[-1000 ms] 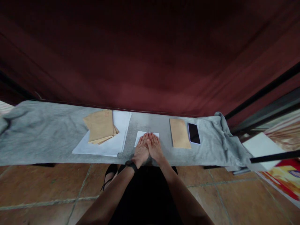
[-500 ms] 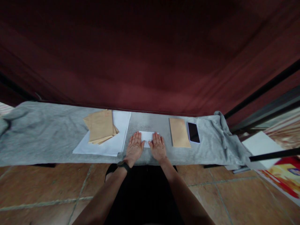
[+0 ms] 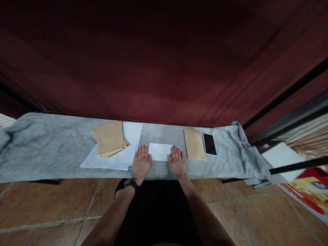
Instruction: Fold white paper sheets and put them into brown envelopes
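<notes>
A small white rectangle of paper [image 3: 160, 152], apparently folded, lies flat on the grey cloth in front of me. My left hand [image 3: 142, 162] rests palm down at its left edge, fingers stretched out, with a dark watch on the wrist. At the paper's right edge my right hand [image 3: 177, 161] lies flat too, its thumb near the border. Neither hand grips anything. Off to the right is a single brown envelope [image 3: 195, 145]. Several brown envelopes [image 3: 110, 138] are piled loosely on larger white sheets [image 3: 102, 164] to the left.
A phone [image 3: 210, 144] lies right of the single envelope. The grey cloth [image 3: 56, 147] covers the narrow table and bunches at its right end. Dark red fabric [image 3: 164, 68] hangs behind. At lower right are a white board [image 3: 284, 159] and a colourful package [image 3: 311, 189].
Both hands have slid outward from on top of the small white paper to its left and right edges, uncovering it. The envelopes and phone keep their places on the cloth.
</notes>
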A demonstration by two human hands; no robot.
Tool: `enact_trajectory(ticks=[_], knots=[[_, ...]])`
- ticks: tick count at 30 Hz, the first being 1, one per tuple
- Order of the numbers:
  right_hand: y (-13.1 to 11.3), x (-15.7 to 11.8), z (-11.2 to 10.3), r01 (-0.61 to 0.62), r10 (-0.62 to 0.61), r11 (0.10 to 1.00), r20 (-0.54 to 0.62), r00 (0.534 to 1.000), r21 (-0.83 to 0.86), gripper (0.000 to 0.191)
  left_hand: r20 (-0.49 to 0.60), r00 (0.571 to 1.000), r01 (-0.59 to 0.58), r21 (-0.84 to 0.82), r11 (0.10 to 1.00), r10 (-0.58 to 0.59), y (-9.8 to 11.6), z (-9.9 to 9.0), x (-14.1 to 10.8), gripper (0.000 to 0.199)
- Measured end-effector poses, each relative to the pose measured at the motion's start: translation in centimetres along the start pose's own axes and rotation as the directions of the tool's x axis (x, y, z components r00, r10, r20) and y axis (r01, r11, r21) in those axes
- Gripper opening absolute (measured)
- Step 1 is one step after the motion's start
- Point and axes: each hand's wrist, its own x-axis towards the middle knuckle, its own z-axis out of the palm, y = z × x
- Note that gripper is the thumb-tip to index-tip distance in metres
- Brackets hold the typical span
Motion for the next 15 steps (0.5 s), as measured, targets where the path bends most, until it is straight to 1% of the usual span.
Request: enact_trajectory(ticks=[2, 3, 4, 5, 6, 7, 8, 9, 10, 13, 15], knots=[[0.0, -0.1, -0.1, 0.000, 0.000, 1.000, -0.001, 1.000, -0.005, 0.053, -0.037, 0.999, -0.037, 0.013, 0.999, 0.037, 0.6, -0.4, -0.4, 0.058], [0.0, -0.1, -0.1, 0.000, 0.000, 1.000, -0.003, 1.000, -0.006, 0.053, -0.041, 0.995, -0.096, 0.010, 0.995, 0.096, 1.1, -0.7, -0.6, 0.057], [0.0, -0.2, -0.2, -0.001, 0.001, 1.000, -0.006, 1.000, -0.005, 0.053, -0.030, 0.982, -0.188, -0.002, 0.982, 0.188, 1.6, -0.8, -0.9, 0.057], [-0.1, -0.2, -0.2, 0.000, 0.000, 1.000, -0.008, 1.000, -0.003, 0.053, -0.007, 0.954, -0.299, -0.021, 0.954, 0.299, 2.2, -1.0, -1.2, 0.057], [-0.1, -0.2, -0.3, 0.001, -0.001, 1.000, -0.008, 1.000, -0.002, 0.053, 0.024, 0.912, -0.407, -0.046, 0.912, 0.409, 2.8, -1.0, -1.6, 0.056], [-0.1, -0.3, -0.4, 0.002, -0.002, 1.000, -0.004, 1.000, -0.003, 0.053, 0.055, 0.869, -0.489, -0.069, 0.870, 0.493, 3.3, -1.0, -1.9, 0.056], [-0.1, -0.3, -0.4, 0.004, -0.004, 1.000, 0.002, 1.000, -0.005, 0.053, 0.082, 0.833, -0.541, -0.085, 0.837, 0.546, 3.7, -0.9, -2.2, 0.056], [-0.1, -0.3, -0.5, 0.005, -0.005, 1.000, 0.011, 1.000, -0.009, 0.053, 0.104, 0.813, -0.565, -0.091, 0.820, 0.572, 4.0, -0.8, -2.4, 0.056], [-0.1, -0.2, -0.6, 0.006, -0.006, 1.000, 0.020, 1.000, -0.013, 0.053, 0.121, 0.808, -0.570, -0.088, 0.817, 0.577, 4.1, -0.6, -2.6, 0.056], [-0.1, -0.1, -0.8, 0.016, -0.015, 1.000, 0.031, 0.999, -0.020, 0.053, 0.140, 0.808, -0.569, -0.072, 0.820, 0.573, 3.9, -0.4, -2.7, 0.059], [-0.1, 0.0, -1.0, 0.019, -0.018, 1.000, 0.017, 1.000, -0.016, 0.053, 0.139, 0.802, -0.578, -0.063, 0.813, 0.581, 3.6, -0.5, -2.7, 0.063]])
